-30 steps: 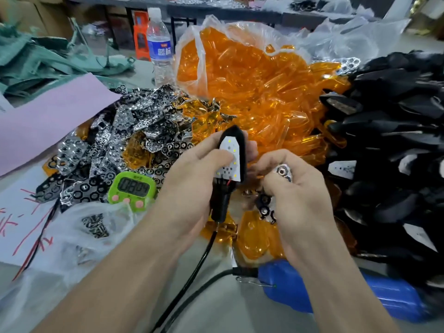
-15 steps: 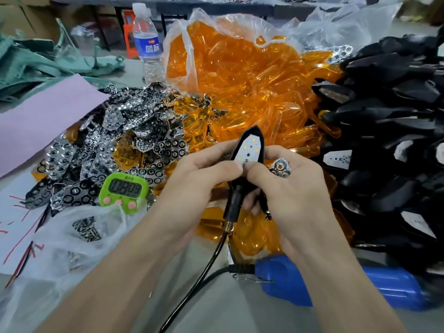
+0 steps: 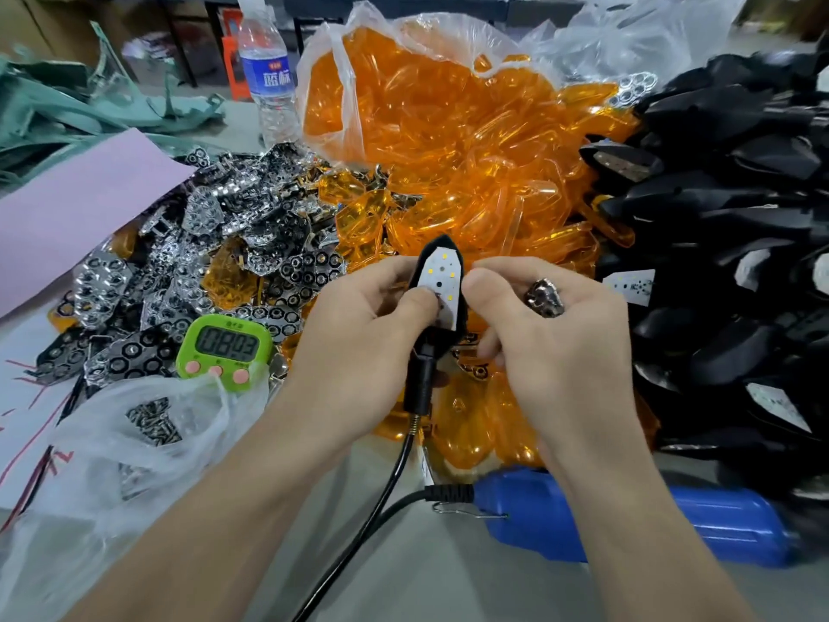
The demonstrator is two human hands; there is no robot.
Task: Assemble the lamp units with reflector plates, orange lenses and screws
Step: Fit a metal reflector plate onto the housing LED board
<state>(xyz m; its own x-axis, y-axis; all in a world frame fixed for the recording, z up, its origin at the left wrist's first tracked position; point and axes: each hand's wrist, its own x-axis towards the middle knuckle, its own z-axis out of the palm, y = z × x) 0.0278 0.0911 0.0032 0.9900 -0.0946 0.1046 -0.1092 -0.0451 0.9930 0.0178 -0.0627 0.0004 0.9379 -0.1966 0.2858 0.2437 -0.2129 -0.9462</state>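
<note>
Gripping lamp unit (image 3: 442,280) with left fingers (image 3: 415,309), right fingers (image 3: 583,303) clasping reflector (image 3: 544,298).

See-through orange lenses (image 3: 471,172) fill the upper centre. Right of them the lamp shells (image 3: 740,217) are black, some with white boards. The plates (image 3: 215,244) at left are mirror silver, patterned with dark hexagon cells. The lamp (image 3: 442,280) at centre is black, its white board dotted yellow. The timer (image 3: 224,352) is lime green with pink buttons, the tool (image 3: 726,531) at the bottom blue, the paper (image 3: 80,204) at upper left lilac
</note>
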